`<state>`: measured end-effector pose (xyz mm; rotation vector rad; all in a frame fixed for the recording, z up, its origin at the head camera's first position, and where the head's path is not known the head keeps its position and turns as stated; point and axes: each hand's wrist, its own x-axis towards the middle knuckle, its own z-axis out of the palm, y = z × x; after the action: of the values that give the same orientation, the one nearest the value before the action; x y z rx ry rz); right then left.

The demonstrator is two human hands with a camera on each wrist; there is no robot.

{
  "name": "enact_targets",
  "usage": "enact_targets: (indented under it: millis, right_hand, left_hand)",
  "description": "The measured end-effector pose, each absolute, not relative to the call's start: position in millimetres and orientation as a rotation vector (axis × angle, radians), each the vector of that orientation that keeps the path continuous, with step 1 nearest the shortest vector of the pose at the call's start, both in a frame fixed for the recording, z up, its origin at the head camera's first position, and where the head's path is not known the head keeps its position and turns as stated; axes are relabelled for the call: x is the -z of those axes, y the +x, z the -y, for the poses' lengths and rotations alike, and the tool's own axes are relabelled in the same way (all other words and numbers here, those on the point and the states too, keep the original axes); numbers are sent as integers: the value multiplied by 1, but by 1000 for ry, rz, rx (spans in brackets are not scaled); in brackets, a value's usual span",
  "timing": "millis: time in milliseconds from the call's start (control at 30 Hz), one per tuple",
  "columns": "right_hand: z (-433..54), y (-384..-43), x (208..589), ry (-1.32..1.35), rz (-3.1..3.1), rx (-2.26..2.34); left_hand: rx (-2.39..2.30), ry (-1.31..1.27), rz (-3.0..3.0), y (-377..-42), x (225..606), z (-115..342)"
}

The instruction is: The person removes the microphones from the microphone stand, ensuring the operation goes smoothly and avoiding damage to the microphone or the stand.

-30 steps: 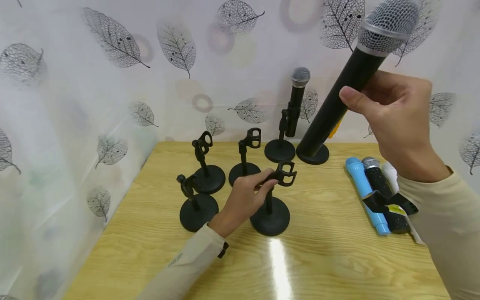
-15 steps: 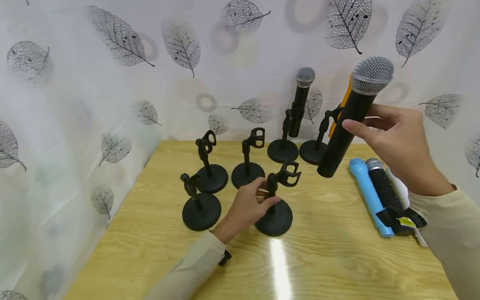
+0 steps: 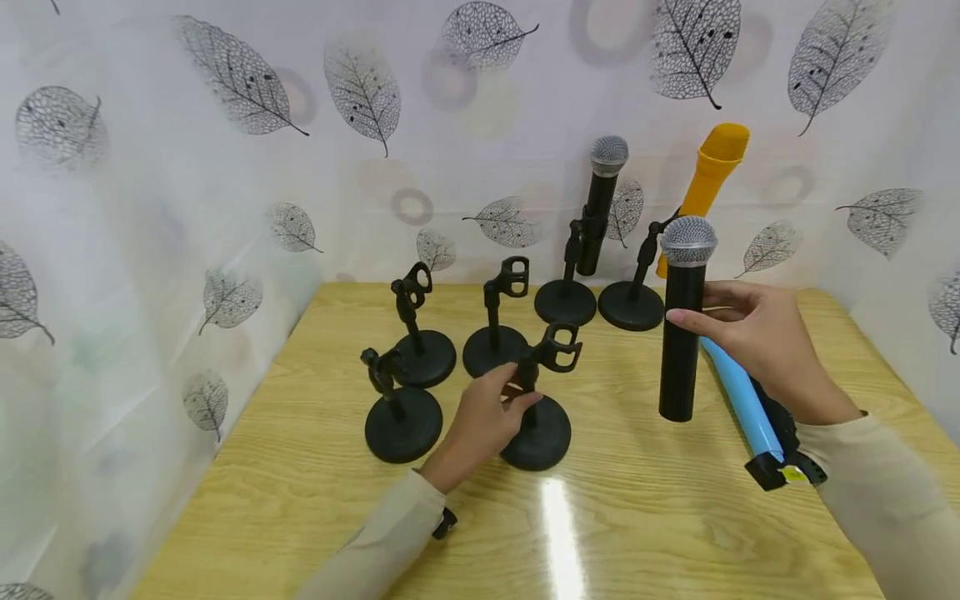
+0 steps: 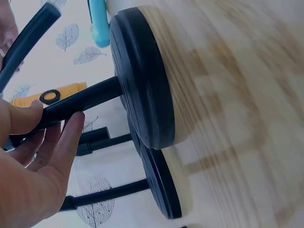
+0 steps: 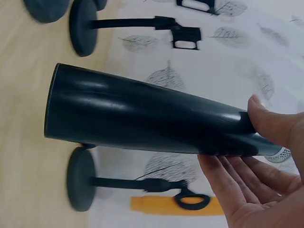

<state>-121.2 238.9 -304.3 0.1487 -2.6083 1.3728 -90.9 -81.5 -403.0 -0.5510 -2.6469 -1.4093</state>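
My right hand [image 3: 765, 346] pinches a black microphone [image 3: 678, 342] with a silver mesh head, held nearly upright above the table. In the right wrist view the thumb lies on one side of the microphone's body [image 5: 133, 111] and the fingers on the other. My left hand [image 3: 476, 429] grips the post of the front microphone stand [image 3: 536, 433], just under its clip [image 3: 558, 347]. In the left wrist view thumb and fingers close around that post [image 4: 97, 95]. The stand's clip holds nothing and faces right, toward the microphone.
Three more stands with bare clips, such as the middle one [image 3: 495, 346], stand left and behind. Two back stands hold a black microphone [image 3: 600, 196] and an orange microphone [image 3: 705, 183]. A blue microphone [image 3: 742, 400] lies at right, partly behind my right hand.
My right hand has brought the microphone down and tilted it from slanting to nearly upright. My left hand has slid from the clip down to the post, and the stand has shifted slightly left.
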Motion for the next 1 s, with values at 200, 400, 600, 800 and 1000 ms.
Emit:
enact_targets:
  millis: [200,400,600,800,1000]
  right_hand:
    - [-250,-122,331,94,2710,-1340]
    - [-258,-124,354,113,2792,-1269]
    - [-267,-126,373,119,2926,-1117]
    - [-277,-130,385,95,3051,-996]
    - [-284,-133,391,78,3108,-955]
  left_hand:
    - [1396,-486,2671,-89,402,96]
    - [1334,-458,2668,-89,401,109]
    - [1319,-435,2659,-90,402,117]
    - [1315,-383,2659,-91,402,122]
    - [1339,-383,2641,-95,403,125]
